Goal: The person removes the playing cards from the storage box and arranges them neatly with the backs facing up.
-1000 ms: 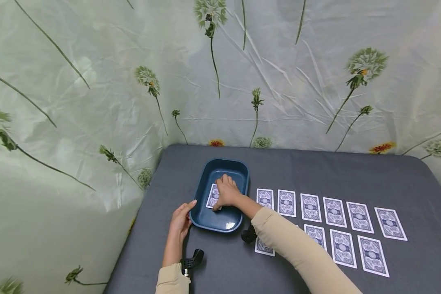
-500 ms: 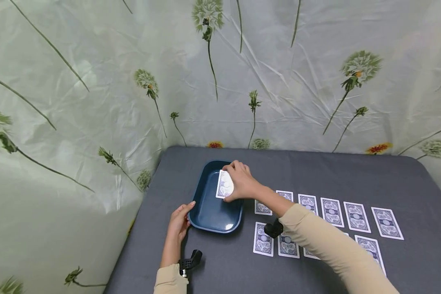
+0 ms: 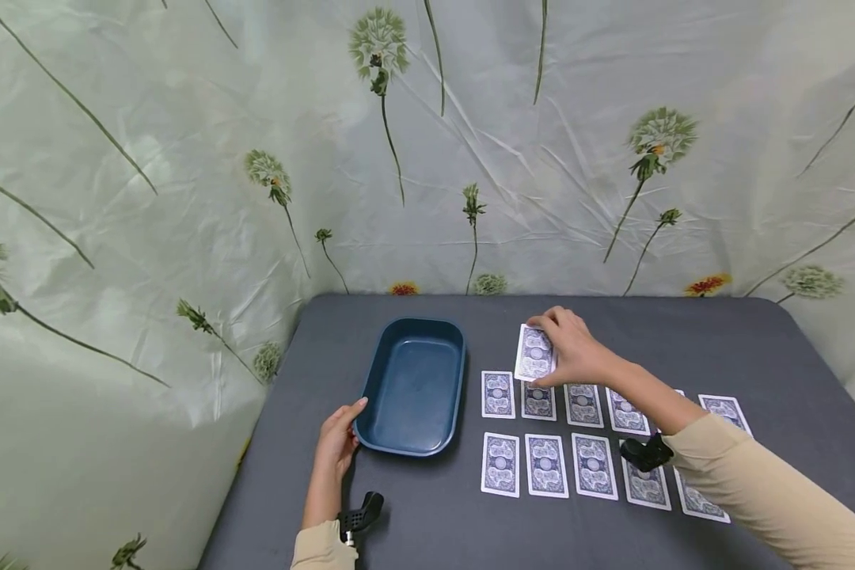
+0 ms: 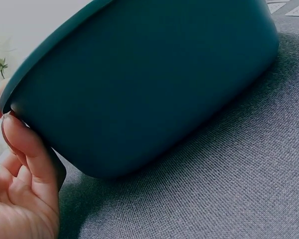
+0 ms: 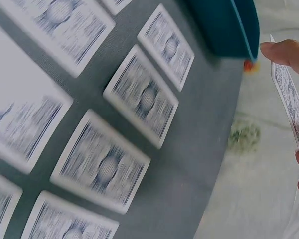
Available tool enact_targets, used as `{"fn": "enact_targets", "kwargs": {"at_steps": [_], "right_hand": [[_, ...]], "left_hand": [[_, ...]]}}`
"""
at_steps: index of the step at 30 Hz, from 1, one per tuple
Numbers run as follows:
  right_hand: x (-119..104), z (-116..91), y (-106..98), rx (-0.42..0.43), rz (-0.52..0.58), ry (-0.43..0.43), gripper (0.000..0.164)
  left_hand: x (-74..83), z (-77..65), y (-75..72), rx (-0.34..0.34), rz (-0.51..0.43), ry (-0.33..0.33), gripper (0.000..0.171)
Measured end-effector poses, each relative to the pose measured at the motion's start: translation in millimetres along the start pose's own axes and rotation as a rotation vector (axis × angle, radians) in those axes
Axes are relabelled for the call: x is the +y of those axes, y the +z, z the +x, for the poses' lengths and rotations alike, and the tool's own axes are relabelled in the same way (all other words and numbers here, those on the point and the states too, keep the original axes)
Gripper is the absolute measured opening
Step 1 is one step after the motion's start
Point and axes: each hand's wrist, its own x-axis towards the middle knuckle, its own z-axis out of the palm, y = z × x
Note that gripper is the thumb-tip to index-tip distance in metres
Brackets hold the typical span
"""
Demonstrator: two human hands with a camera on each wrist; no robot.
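Note:
My left hand [image 3: 338, 439] grips the near left corner of a dark blue tray [image 3: 416, 388], thumb on the rim and fingers curled under it outside. In the left wrist view those fingers sit below the tray's lip [image 4: 45, 45]. A playing card [image 3: 533, 354] with a blue patterned back is pinched by its edges in my right hand [image 3: 573, 348]. It is raised above the table and overlaps the top of a face-down card [image 3: 538, 402] in the upper row. The right wrist view shows the held card [image 5: 289, 102] nearly edge-on between thumb and fingers.
Face-down cards lie in two rows right of the tray: an upper row starting with a card [image 3: 498, 394] and a lower row starting with another [image 3: 501, 465]. My right forearm covers some. A grey cloth [image 3: 427, 514] covers the table; a floral curtain [image 3: 292, 95] hangs behind.
My right hand has lifted the card out of the tray and carried it right, over the upper row. The left hand keeps its grip on the tray. The head view has shifted slightly.

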Motion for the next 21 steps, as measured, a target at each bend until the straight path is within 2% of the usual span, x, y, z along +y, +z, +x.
{"fn": "enact_targets", "kwargs": {"at_steps": [2, 12, 17, 21], "right_hand": [[5, -11, -6, -0.005, -0.008, 0.021, 0.092], [16, -56, -25, -0.012, -0.041, 0.054, 0.091], [26, -92, -30, -0.015, -0.071, 0.06, 0.089], [39, -128, -36, 0.021, -0.118, 0.059, 0.088]], "left_hand": [[-5.0, 4.2, -1.7, 0.013, -0.007, -0.001, 0.037], [-3.2, 0.4, -1.5, 0.006, 0.004, -0.02, 0.039], [-3.3, 1.0, -2.8, 0.025, 0.013, -0.037, 0.04], [-2.4, 2.1, -2.0, 0.012, 0.016, -0.038, 0.04]]}}
